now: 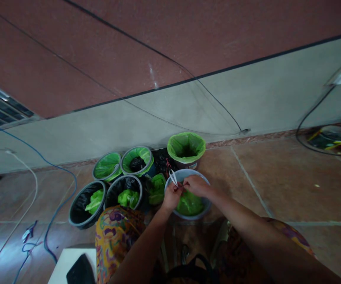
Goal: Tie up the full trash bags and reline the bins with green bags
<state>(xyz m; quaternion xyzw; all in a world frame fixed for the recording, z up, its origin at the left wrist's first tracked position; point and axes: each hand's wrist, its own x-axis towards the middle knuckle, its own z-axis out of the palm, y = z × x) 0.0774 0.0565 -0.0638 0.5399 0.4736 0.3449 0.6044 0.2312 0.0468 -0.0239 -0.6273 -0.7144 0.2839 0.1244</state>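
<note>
Over a light grey-blue bin [207,209], my left hand [172,196] and my right hand [196,185] meet with their fingers closed in a pinch. A thin white loop of strip or cord [173,177] rises from the fingers of my left hand. What my right fingertips pinch is too small to make out. Just below, a bright green plastic bag [189,204] lies bunched inside the bin. Close to the left of it stands a small container with green plastic [157,189], partly hidden.
Bins lined with green bags [187,146] [107,165] [137,159] stand along the wall. Two black-lined bins [87,205] [123,193] hold green plastic. A black bag [161,161] sits between. Cables, including a blue one [75,181], cross the left floor. A dark phone-like object [81,270] rests on a white surface.
</note>
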